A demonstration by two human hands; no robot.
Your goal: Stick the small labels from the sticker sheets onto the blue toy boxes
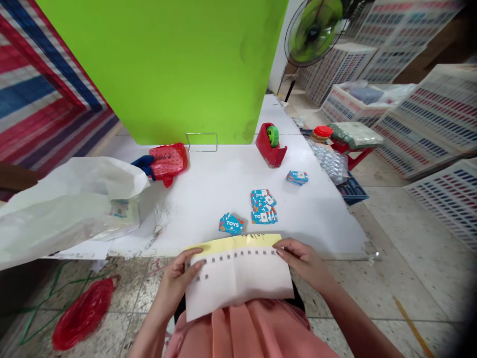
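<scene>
My left hand (182, 271) pinches the left edge of a creased white sheet of paper (242, 278) printed with rows of small dark squares. At the sheet's upper right corner, my right hand (300, 258) grips it between thumb and fingers. A yellow strip (238, 243) with handwriting shows along the top edge. The paper hangs over my lap at the table's front edge. Just beyond it lie a small pile of blue TOYS cards (231, 224), a larger spread of blue cards (263, 206) and a third small stack of cards (297, 177) farther right.
A red tape dispenser (271, 144) stands on the white table (216, 184) before a green panel (167, 64). At left are a red package (169, 161) and a large white bag (74, 199). Crates (432, 119), a fan (315, 32) and a stool (356, 134) stand right.
</scene>
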